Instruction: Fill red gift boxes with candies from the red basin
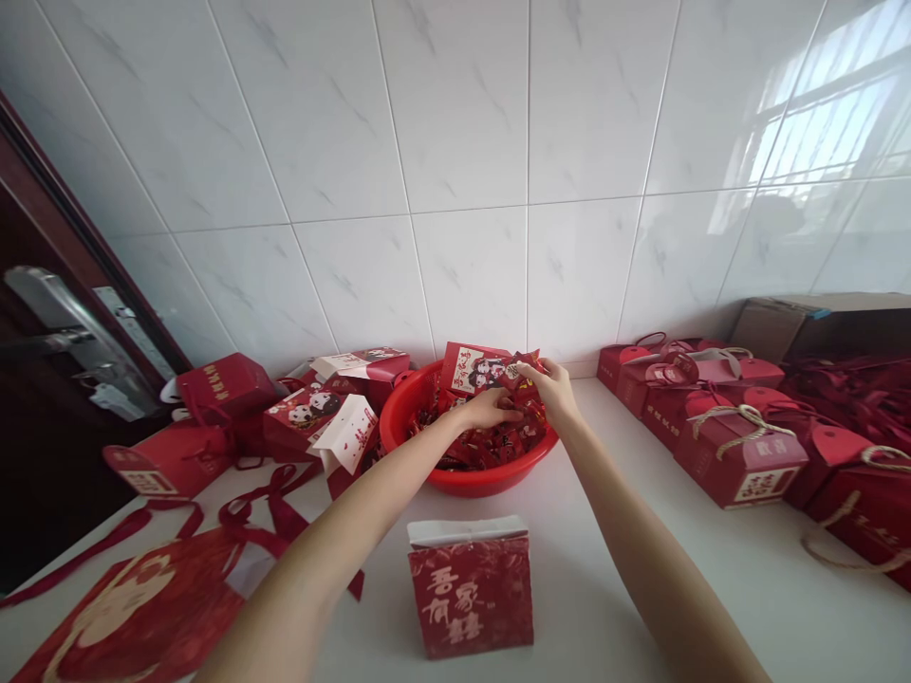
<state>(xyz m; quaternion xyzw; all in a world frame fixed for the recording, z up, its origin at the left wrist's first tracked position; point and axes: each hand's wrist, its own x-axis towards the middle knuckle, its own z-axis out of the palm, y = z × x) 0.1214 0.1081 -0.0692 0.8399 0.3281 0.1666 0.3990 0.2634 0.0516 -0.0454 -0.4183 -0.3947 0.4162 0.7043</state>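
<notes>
Both of my hands reach into a red plastic basin (484, 482) filled with red-wrapped packets (491, 446). My left hand (491, 410) is over the packets near the basin's middle, fingers curled; what it may hold is too small to tell. My right hand (549, 387) pinches a red packet (528, 365) at the basin's right rear. Behind them, a red printed packet with cartoon figures (470, 368) leans at the back of the basin. In front of the basin, a red box with white lettering (471, 598) stands upright with its pale top flaps raised.
Red boxes (185, 455) and dark red ribbons (274, 503) lie at left, beside a red bag (142, 607). Rows of red boxes with string bows (744, 455) stand at right, near a cardboard box (818, 332) of ribbon. A tiled wall (470, 275) rises behind.
</notes>
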